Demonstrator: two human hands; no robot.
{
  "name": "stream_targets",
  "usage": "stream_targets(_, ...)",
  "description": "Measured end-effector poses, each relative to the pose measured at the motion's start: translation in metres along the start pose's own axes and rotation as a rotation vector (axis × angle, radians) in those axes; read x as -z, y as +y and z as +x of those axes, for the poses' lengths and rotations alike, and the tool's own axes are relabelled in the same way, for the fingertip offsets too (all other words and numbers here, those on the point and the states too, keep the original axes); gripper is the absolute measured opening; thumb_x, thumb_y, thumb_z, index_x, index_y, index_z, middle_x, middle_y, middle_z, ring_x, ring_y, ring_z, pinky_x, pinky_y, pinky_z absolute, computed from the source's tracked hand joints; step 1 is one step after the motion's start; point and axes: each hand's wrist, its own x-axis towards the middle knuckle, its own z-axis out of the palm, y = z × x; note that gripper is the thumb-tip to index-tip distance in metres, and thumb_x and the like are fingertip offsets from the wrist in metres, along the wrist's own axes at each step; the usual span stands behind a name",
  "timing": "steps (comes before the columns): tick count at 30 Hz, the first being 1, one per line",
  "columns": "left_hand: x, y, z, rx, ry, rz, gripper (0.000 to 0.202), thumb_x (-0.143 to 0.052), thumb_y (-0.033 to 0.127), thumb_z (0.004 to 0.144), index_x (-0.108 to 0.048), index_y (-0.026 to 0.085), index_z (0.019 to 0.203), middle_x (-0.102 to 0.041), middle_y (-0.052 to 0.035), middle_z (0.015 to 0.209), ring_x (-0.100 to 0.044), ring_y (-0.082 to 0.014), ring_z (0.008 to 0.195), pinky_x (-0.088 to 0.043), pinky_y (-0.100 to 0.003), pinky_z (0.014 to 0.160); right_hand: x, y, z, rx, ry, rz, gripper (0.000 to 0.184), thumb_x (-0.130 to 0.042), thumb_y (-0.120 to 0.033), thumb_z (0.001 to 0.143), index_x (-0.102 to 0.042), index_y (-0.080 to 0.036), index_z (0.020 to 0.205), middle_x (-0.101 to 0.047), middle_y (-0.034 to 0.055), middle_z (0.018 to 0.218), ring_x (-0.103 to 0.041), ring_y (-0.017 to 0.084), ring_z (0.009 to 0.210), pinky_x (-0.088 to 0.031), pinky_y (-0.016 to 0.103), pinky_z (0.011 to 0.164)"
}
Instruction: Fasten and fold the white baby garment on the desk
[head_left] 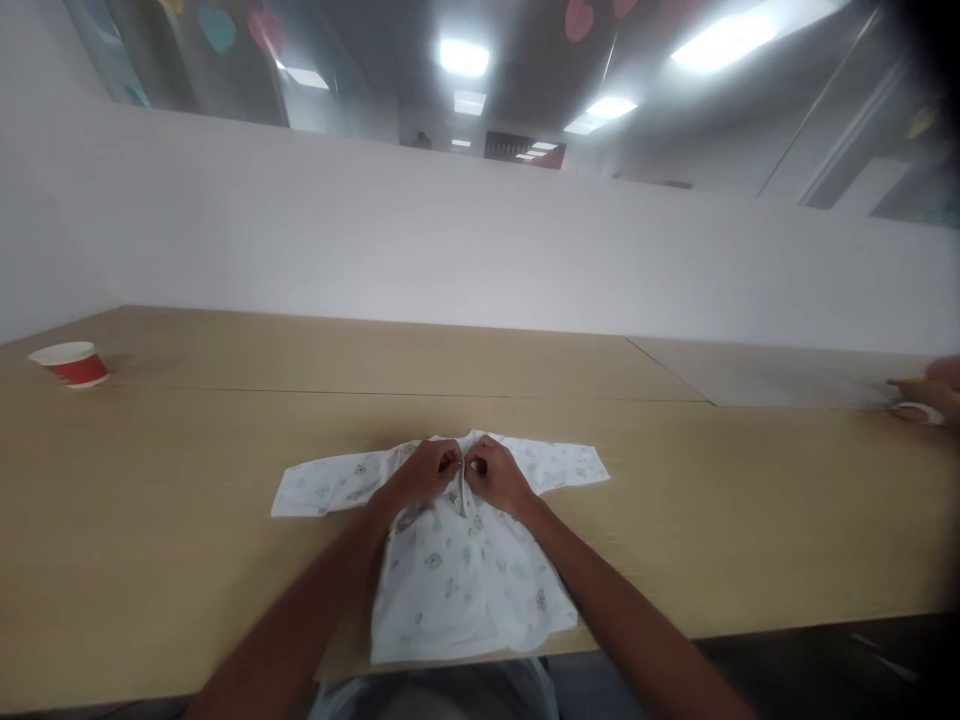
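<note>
Small white printed baby top (pixel 465 570) lies flat on the wooden bench (pixel 225 480), sleeves spread left and right, collar away from the person, hem at the near edge of the bench and slightly overhanging it.

Left hand (pixel 422 472) and right hand (pixel 496 474) sit side by side at the neck opening, fingers curled and pinching the two front edges of the garment where they meet (a snap or a button there, too small to tell which). Both hands grasp cloth; neither lies flat or released.

Risks, as judged from this position:
- The two edges may be joined out of line, since the fingers hide the closure point and the fabric under the wrists is rumpled.
- Pulling toward the body could drag the top off the near edge, because the hem already hangs over it.
- Forearms rest across the body of the garment, so any shift of them wrinkles the front panels.

Elsewhere: a red and white paper cup (pixel 71 363) stands far left, well apart. Another person's hand (pixel 930 397) rests at the far right edge of the bench, holding something small.
</note>
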Motion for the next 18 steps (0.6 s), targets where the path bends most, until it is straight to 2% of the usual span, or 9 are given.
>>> stream_targets(3,-0.0021,-0.0016,0.0003,-0.003,0.008,-0.009,0.007,-0.049,0.01,0.077,-0.055,0.014,0.076,-0.055,0.0023,0.065,-0.047,-0.011,0.059,-0.034,-0.022,0.058,-0.0005,0.0005,-0.0011,0.005,0.003,-0.016,0.007,-0.059,-0.008,0.073,-0.062,-0.014,0.072,-0.05,0.0012,0.076,-0.046,0.01,0.061,-0.035,0.022,0.056)
stream_targets(6,-0.0003,-0.0007,0.0007,0.01,0.004,-0.033,0.008,-0.048,0.009,0.075,-0.054,0.014,0.076,-0.054,0.0028,0.064,-0.047,-0.0107,0.059,-0.033,-0.021,0.057,-0.0013,0.0009,-0.0025,-0.002,-0.011,-0.018,0.002,-0.062,-0.014,0.077,-0.062,-0.015,0.075,-0.051,0.0012,0.078,-0.046,0.01,0.062,-0.036,0.023,0.057)
stream_targets(10,0.0027,0.0004,0.0012,0.027,-0.007,-0.059,0.01,-0.043,0.014,0.084,-0.052,0.015,0.08,-0.055,0.0026,0.069,-0.048,-0.0104,0.062,-0.034,-0.021,0.059,-0.0025,0.001,-0.0042,0.017,-0.035,-0.048,0.003,-0.06,-0.017,0.081,-0.062,-0.016,0.079,-0.052,0.0015,0.08,-0.048,0.011,0.064,-0.036,0.023,0.059)
stream_targets(13,0.0012,-0.002,0.0008,0.052,-0.04,-0.1,0.006,-0.049,0.02,0.086,-0.052,0.016,0.09,-0.053,0.0042,0.066,-0.048,-0.0109,0.06,-0.034,-0.021,0.056,-0.0022,0.0009,-0.0043,0.035,-0.026,-0.065,0.004,-0.059,-0.013,0.08,-0.062,-0.016,0.082,-0.053,0.0023,0.084,-0.048,0.012,0.067,-0.037,0.023,0.06)
stream_targets(18,-0.0014,-0.0057,0.0006,0.017,-0.025,-0.061,0.03,-0.046,0.012,0.083,-0.054,0.018,0.111,-0.05,0.0058,0.063,-0.046,-0.0103,0.059,-0.034,-0.021,0.058,0.0021,0.0014,-0.0029,0.066,-0.094,-0.06,0.017,-0.058,-0.004,0.074,-0.064,-0.016,0.086,-0.054,0.0031,0.088,-0.05,0.013,0.07,-0.04,0.023,0.062)
